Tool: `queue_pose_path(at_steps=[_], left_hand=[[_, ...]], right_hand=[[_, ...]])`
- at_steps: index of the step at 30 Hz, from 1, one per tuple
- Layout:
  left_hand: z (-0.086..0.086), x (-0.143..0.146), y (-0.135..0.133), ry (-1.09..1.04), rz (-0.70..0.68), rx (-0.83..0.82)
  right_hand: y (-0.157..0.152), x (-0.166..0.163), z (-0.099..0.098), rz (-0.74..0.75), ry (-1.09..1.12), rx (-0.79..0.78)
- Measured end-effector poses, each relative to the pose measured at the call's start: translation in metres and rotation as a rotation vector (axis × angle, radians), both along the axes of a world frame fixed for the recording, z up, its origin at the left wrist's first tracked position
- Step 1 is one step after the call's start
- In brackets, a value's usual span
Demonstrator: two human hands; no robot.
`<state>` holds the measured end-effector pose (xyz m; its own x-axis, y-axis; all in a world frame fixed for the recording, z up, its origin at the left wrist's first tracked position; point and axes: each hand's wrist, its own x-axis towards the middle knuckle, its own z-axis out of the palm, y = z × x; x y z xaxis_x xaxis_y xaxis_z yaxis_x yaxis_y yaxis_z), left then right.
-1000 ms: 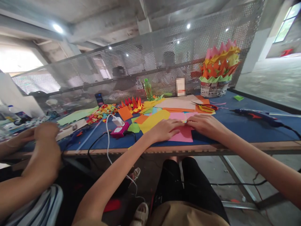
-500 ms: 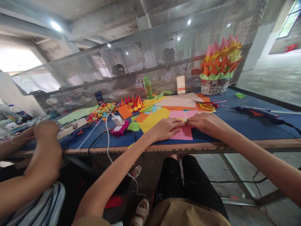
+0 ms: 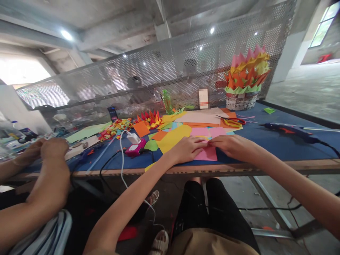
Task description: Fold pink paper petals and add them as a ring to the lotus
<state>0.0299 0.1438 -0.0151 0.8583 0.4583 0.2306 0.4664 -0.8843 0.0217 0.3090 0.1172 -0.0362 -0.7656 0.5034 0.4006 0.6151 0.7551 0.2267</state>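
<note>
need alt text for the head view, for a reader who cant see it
A person's left hand and right hand are close together over pink paper on a blue table, with scissors beyond and a glue gun to the right.

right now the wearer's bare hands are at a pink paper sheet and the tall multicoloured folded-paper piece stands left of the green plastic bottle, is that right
Wrong side: the head view shows the tall multicoloured folded-paper piece right of the green plastic bottle. The wearer's left hand and right hand are indeed at a pink paper sheet.
</note>
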Motion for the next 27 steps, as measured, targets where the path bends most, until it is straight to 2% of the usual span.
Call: queue_pose_path(at_steps=[9, 20, 27], left_hand=[[0.0, -0.002, -0.003, 0.023, 0.006, 0.033], [0.005, 0.005, -0.013, 0.102, 0.026, 0.054], [0.009, 0.013, -0.014, 0.114, 0.041, 0.022]], right_hand=[[0.001, -0.004, -0.005, -0.041, 0.007, -0.075], [-0.005, -0.011, 0.008, -0.11, 0.014, -0.196], [0.003, -0.01, 0.007, -0.122, 0.033, -0.229]])
